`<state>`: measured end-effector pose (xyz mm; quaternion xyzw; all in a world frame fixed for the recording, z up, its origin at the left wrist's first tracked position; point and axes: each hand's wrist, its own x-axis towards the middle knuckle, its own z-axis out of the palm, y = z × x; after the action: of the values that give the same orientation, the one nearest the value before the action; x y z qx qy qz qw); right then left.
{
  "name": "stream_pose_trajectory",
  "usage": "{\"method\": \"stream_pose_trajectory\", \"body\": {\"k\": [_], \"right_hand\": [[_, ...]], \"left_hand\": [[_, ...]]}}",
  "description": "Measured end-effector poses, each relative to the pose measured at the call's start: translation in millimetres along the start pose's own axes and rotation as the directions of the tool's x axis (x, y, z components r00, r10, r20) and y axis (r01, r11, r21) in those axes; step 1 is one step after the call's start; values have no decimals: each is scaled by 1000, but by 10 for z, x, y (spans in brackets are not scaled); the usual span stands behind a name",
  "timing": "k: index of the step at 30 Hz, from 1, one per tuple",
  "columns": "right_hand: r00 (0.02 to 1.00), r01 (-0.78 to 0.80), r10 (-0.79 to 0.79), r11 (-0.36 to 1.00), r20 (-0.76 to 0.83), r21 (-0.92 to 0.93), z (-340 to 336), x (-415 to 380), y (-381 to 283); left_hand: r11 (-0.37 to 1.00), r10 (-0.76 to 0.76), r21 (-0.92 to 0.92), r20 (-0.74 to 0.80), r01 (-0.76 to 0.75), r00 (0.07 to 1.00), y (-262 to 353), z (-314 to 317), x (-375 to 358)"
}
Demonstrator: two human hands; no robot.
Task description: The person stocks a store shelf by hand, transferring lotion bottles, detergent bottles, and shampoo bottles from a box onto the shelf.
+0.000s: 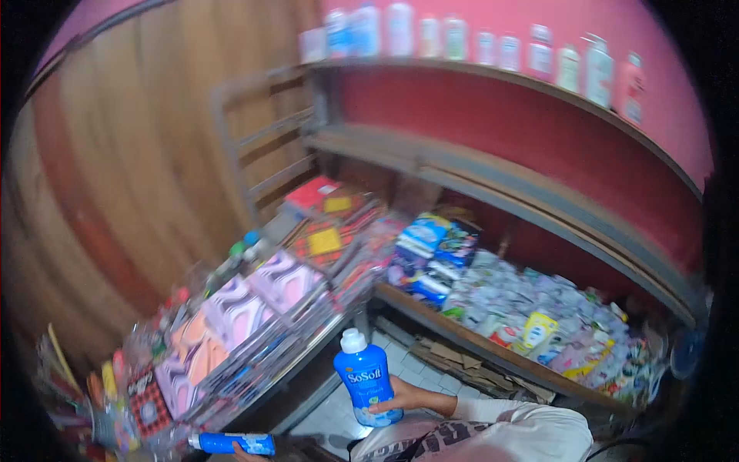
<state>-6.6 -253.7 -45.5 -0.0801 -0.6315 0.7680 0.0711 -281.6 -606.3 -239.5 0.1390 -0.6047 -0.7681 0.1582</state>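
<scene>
While the right hand point(394, 396) has its grip closed around the lower part of the upright blue SoSoft bottle point(363, 376), the left hand point(245, 456) grasps a smaller blue container point(235, 443), down and left of that bottle. Assorted packets point(539, 304) lie to the SoSoft bottle's right; purple-patterned goods point(235, 308) lie to its left.

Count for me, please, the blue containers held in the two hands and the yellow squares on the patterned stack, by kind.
Large blue bottle, in the right hand: 1
Slim blue container, in the left hand: 1
Yellow squares on the patterned stack: 2
Total: 4
</scene>
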Motion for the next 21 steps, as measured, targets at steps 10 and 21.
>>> {"method": "stream_pose_trajectory", "body": {"k": [10, 21], "right_hand": [[868, 107, -66, 993, -493, 57, -901, -2060, 37], [434, 414, -336, 898, -836, -146, -1221, -3472, -705]], "left_hand": [[986, 103, -8, 815, -167, 570, 315, 1977, -2368], [938, 345, -346, 937, -13, -47, 1791, 3589, -5046]]}}
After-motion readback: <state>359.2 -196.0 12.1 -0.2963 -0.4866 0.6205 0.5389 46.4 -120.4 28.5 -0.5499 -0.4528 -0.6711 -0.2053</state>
